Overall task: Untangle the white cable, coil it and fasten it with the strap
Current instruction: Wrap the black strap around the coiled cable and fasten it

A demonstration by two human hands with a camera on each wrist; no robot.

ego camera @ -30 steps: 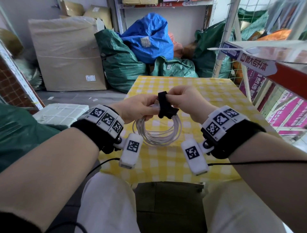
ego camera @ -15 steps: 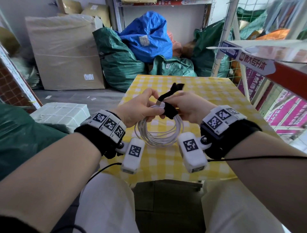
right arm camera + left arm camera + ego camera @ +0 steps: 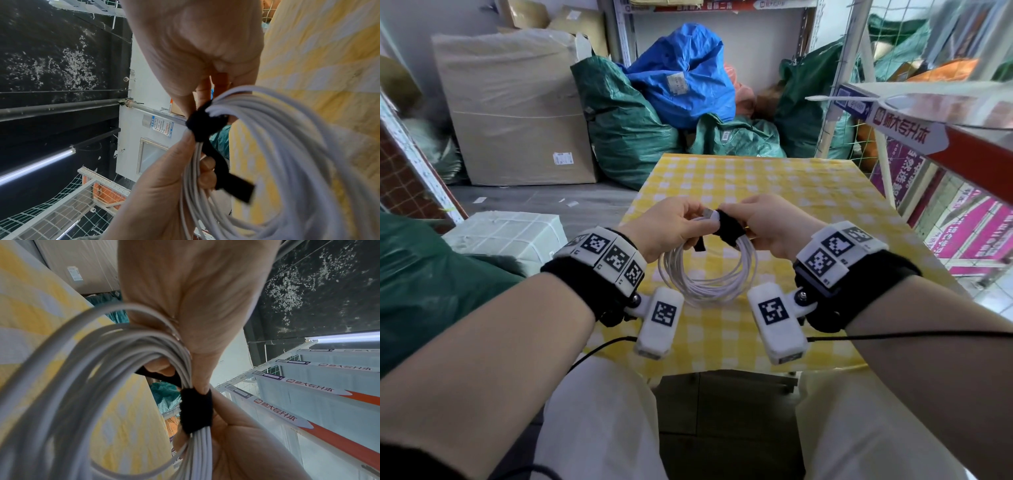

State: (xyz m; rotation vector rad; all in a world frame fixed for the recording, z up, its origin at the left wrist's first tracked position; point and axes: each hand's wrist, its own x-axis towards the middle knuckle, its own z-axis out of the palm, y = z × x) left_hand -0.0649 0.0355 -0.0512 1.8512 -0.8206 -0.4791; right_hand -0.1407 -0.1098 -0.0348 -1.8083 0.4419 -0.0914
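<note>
White cable [image 3: 707, 274] hangs as a finished coil between the two hands, held above the table [image 3: 784, 192], so untangling and coiling look done. From the head view, the black strap [image 3: 729, 228] is already wound around the top of the bundle, with a short loose tail hanging toward the left hand [image 3: 671, 228]; what seems left is pressing that tail down. The left hand pinches the bundle just beside the strap, fingers curled, and the right hand [image 3: 767, 222] grips the strapped section from the other side.

In the left wrist view, the strap [image 3: 195, 410] sits snug around the gathered strands [image 3: 127, 369], directly between both hands, with fingers closed on the strands above and below it.

In the right wrist view, the strap's free end [image 3: 234, 181] sticks out unfastened beyond the wrap [image 3: 203, 123], lying against the left hand's fingertips [image 3: 207, 164]. The right hand [image 3: 197, 53] pinches the bundle just above the wrap.
</note>
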